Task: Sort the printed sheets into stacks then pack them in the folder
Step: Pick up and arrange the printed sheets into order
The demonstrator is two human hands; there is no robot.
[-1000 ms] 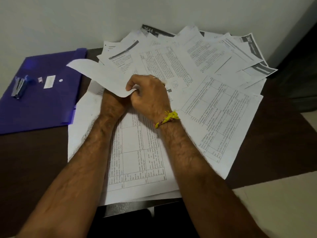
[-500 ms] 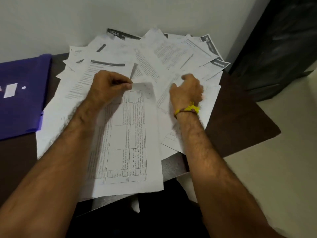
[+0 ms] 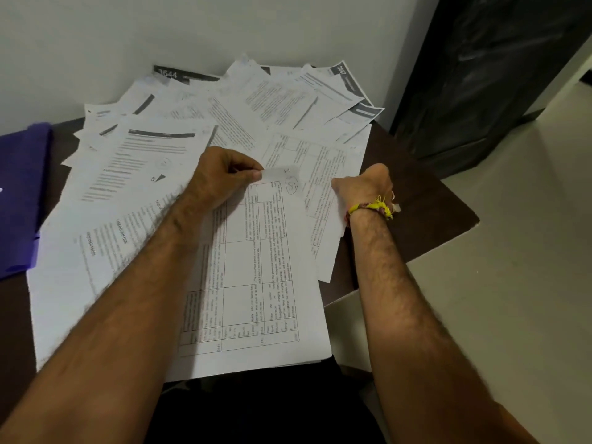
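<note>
Sorting step: left hand (image 3: 221,177) is pinching the top edge of the table-grid sheet (image 3: 256,283) at centre, right hand (image 3: 365,187) is curling onto loose sheets (image 3: 320,174) at 3 o'clock, folder (image 3: 19,193) sitting at 9; next needs matching sheets squared together.

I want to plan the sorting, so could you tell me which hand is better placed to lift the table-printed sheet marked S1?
Left, probably. The left hand already pinches the top edge of the S1 sheet, while the right hand rests on another sheet nearer the table's right edge.
</note>
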